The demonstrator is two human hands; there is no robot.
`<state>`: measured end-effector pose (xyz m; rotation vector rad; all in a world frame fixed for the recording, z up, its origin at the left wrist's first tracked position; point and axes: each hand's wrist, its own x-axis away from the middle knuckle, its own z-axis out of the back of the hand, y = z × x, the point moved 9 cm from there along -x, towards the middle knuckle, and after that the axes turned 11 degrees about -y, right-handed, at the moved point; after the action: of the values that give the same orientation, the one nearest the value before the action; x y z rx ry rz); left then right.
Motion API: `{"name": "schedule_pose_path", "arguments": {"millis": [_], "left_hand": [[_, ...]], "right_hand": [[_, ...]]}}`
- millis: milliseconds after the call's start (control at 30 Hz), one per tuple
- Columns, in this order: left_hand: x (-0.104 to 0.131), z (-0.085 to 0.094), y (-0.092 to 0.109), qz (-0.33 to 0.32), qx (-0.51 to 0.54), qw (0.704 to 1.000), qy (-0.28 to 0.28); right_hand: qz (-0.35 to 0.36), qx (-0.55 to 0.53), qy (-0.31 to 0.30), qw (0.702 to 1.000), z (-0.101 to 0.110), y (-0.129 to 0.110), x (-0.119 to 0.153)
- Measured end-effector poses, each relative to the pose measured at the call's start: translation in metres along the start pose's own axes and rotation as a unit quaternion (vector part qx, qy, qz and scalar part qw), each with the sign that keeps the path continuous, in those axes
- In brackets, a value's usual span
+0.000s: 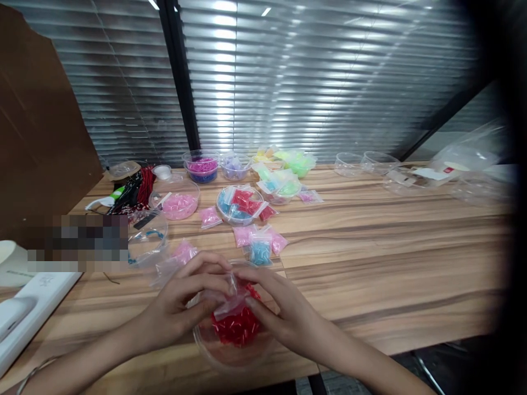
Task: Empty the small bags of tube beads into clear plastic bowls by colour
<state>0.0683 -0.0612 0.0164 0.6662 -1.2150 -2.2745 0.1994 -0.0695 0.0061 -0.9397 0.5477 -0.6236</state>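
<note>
L hand [187, 302] & R hand [288, 312] meet over a clear bowl [230, 366], both on a small clear bag [230, 303]. L hand: fingers curled, narrow, pinching bag from its side. R hand: thumb & forefinger a bit apart w/ bag btwn them, other fingers hard to see. Bag sits btwn the fingertips, above the red pieces [239, 329] heaped in the bowl, which rests on the wood-grain tabletop [370, 274] under both hands.

Just beyond L hand's fingers: pink bag [184, 251] w/ a flat clear bag [164, 271] beside it. Fwd of R hand's fingertips: blue bag [260, 251] by pink packets [278, 242]. Fwd-left of L hand: clear tub [148, 241] w/ blue bits.

Farther fwd of both hands: round tub [234, 220] holding blue & red bags, a pink packet [211, 218] just left of it, then a bowl of pink pieces [180, 206]. Left of that, red & black cords [138, 192] in a bundle.

Back row, well fwd of hands: purple-filled bowl [201, 166], lilac-filled bowl [235, 167], yellow & green bags [300, 163]. Far fwd-right of R hand: clear bowls [381, 163] & crumpled clear plastic [473, 151]. Behind all: window blinds [329, 82].
</note>
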Motion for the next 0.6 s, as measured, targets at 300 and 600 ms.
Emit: {"name": "schedule_pose_path", "arguments": {"millis": [300, 600], "left_hand": [[0.015, 0.005, -0.013, 0.031, -0.017, 0.997, 0.069], [0.073, 0.069, -0.005, 0.034, -0.348, 0.894, 0.279]], "right_hand": [[0.050, 0.002, 0.015, 0.999, 0.004, -0.005, -0.002], [0.084, 0.094, 0.139, 0.982, 0.045, 0.010, -0.007]]}}
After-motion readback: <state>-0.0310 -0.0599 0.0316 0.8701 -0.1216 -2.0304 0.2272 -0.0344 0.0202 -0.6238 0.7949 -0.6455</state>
